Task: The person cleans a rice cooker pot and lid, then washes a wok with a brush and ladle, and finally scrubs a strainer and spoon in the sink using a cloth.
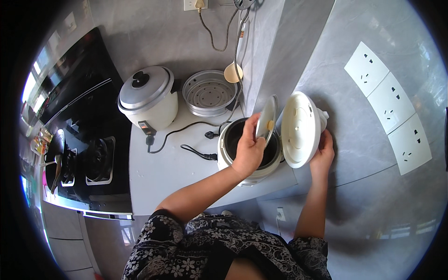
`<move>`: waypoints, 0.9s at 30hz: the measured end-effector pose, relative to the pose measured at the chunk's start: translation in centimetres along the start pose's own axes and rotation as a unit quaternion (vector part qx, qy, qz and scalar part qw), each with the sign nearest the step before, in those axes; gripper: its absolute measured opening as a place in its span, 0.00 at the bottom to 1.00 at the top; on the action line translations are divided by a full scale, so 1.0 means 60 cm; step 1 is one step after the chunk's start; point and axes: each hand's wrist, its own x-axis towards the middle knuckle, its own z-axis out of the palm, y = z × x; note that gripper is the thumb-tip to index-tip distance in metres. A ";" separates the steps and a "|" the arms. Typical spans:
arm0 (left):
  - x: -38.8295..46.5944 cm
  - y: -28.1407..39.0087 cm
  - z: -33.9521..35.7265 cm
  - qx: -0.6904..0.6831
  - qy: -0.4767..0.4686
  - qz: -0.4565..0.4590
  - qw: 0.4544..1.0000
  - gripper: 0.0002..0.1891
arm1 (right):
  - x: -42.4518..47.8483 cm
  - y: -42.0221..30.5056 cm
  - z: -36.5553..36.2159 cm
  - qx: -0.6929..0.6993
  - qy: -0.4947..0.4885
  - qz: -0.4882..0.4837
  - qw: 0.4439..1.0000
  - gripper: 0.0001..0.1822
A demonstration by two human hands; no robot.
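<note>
My left hand (249, 150) grips a round inner lid (265, 120) by its edge. The disc is tilted nearly upright, with a small yellowish knob at its middle. It is above the open mouth of a white rice cooker (222, 159), whose dark inner pot (231, 136) shows beneath my hand; the inside bottom is mostly hidden. On the cooker's right side stands its white outer lid (297, 129), raised with the underside facing left. My right hand (322, 150) holds this lid from behind, fingers partly hidden by it.
A second rice cooker (162, 112) with a metal lid stands back left, beside a perforated steamer tray (210, 96). A ladle (231, 72) leans there. Power cords and a loose black plug (211, 134) lie on the white counter (157, 185). Left is a black gas stove (120, 150) with a wok (54, 147).
</note>
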 end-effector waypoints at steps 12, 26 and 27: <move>-0.001 -0.032 0.078 -0.044 -0.022 0.018 0.999 0.36 | 0.036 -0.033 0.018 0.011 -0.032 -0.025 0.999 0.15; -0.016 -0.023 0.071 -0.108 -0.039 -0.028 0.993 0.41 | 0.025 -0.057 0.022 -0.028 -0.052 -0.005 0.998 0.16; -0.016 -0.021 0.070 -0.125 -0.039 -0.031 0.991 0.41 | 0.024 -0.057 0.022 -0.030 -0.052 -0.001 0.998 0.15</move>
